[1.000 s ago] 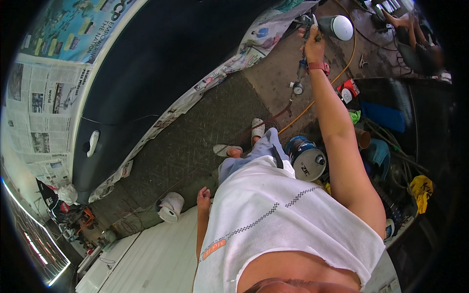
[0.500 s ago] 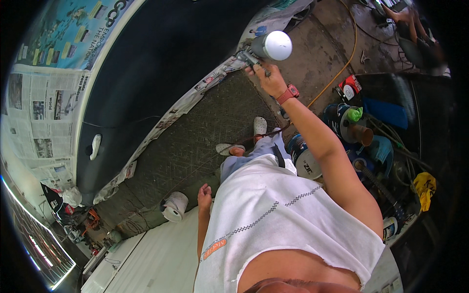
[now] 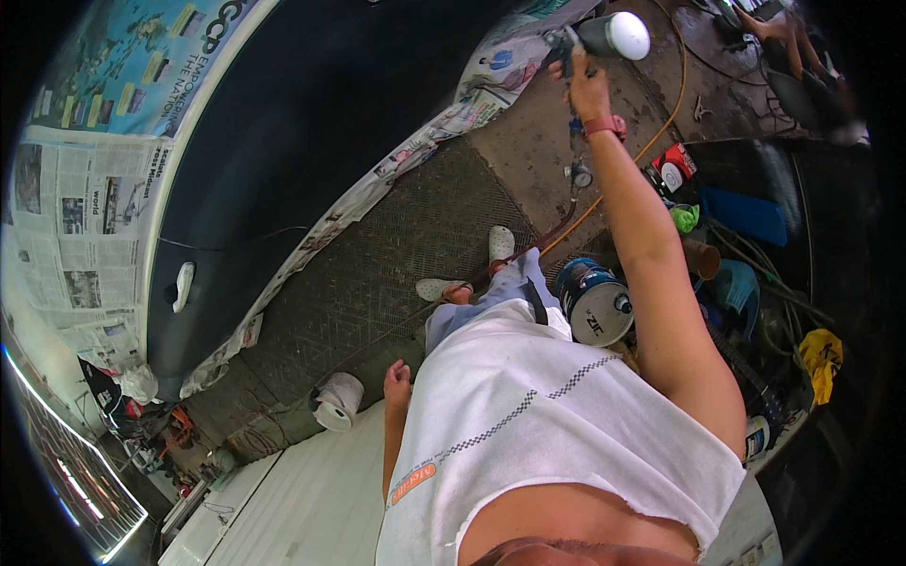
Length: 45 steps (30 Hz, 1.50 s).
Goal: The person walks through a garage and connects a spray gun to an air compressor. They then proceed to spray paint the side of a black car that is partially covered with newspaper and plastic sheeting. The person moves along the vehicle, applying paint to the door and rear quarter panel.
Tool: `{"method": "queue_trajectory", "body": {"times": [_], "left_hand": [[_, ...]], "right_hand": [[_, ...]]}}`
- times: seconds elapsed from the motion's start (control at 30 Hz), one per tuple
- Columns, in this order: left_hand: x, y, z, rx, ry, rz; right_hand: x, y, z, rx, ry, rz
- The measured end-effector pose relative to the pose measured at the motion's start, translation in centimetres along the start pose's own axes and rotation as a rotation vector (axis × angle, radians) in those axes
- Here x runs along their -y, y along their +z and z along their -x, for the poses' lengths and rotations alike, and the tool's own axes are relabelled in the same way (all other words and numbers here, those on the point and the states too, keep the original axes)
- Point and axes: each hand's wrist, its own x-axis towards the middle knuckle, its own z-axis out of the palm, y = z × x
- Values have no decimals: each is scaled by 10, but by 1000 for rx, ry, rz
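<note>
At the far right of the panel, my right hand (image 3: 589, 90) is wrapped round the handle of a spray gun (image 3: 563, 40). Its grey cup with a white lid (image 3: 628, 36) points to the right, and a hose with a small round gauge (image 3: 582, 177) hangs below. The gun is beside the far end of a dark vehicle panel (image 3: 283, 123), whose edges are masked with newspaper (image 3: 377, 184). By my waist, my left hand (image 3: 397, 382) hangs with loosely bent fingers and nothing visible in it. A white bucket (image 3: 338, 401) stands near that hand.
A blue pail (image 3: 587, 288) stands by my legs. To the right are a red can (image 3: 673, 170), a blue container (image 3: 746, 217), a yellow cloth (image 3: 821, 366) and tangled hoses. An orange hose (image 3: 672, 118) crosses the floor. Another person's legs (image 3: 797, 52) show at far right.
My right hand has carried the spray gun farther away and to the right, past the panel's lower edge. The gauge on its hose now shows. My left hand has barely moved.
</note>
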Motion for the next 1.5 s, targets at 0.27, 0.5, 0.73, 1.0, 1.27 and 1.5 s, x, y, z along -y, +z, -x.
{"method": "queue_trajectory", "body": {"times": [0.27, 0.5, 0.73, 1.0, 1.27, 1.5], "left_hand": [[17, 1, -7, 14, 4, 78], [11, 1, -18, 20, 52, 87], [-14, -2, -17, 1, 96, -13], [8, 10, -24, -3, 130, 63], [72, 32, -36, 63, 53, 356], [-8, 22, -12, 33, 56, 189]], "right_hand": [[54, -21, -21, -194, -113, -12], [69, -4, 28, 39, -21, -98], [117, 34, 106, 277, 23, -175], [121, 38, 69, 97, -53, -71], [131, 92, 121, 466, 12, -77], [140, 108, 126, 603, 11, -150]]}}
